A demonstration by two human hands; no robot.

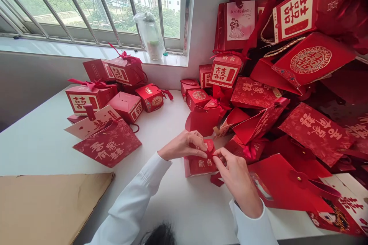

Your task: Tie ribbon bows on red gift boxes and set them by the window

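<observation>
A small red gift box [199,166] with gold lettering sits on the white table in front of me. My left hand [188,144] is over its top left, thumb and fingers pinched at the red ribbon there. From the right, my right hand [237,174] pinches the same ribbon close to the box's top edge. A loose end of the red ribbon [217,179] hangs beside the box, below my right fingers. My fingertips cover part of the ribbon, so its exact shape between them is hidden.
Red gift boxes and bags [255,118] are heaped along the right, close to my right hand. More red boxes [125,103] stand at the back left. A cardboard piece [51,203] lies front left. On the windowsill stands a plastic-wrapped cup [151,42].
</observation>
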